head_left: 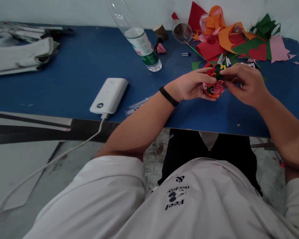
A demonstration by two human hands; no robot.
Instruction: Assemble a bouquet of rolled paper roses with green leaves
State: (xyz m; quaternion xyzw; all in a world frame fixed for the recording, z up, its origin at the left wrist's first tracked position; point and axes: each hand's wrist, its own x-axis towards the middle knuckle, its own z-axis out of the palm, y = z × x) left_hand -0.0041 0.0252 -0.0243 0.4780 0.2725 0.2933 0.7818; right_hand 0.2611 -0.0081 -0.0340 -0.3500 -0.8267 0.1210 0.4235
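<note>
A small colourful craft piece, with red, pink, green, orange and yellow curls, is held above the blue table. My left hand grips it from the left, thumb on its front and fingers beneath. On its right side, my right hand is closed, thumb and index finger pinched near a thin pale strand; what exactly they pinch is too small to tell. Just behind the hands lie white-handled scissors, partly hidden by the craft piece and my right hand.
Behind the hands are coloured scraps and a clear cup. A plastic bottle stands left of a pink cone. Farther left are a white power bank with a cable and folded newspapers.
</note>
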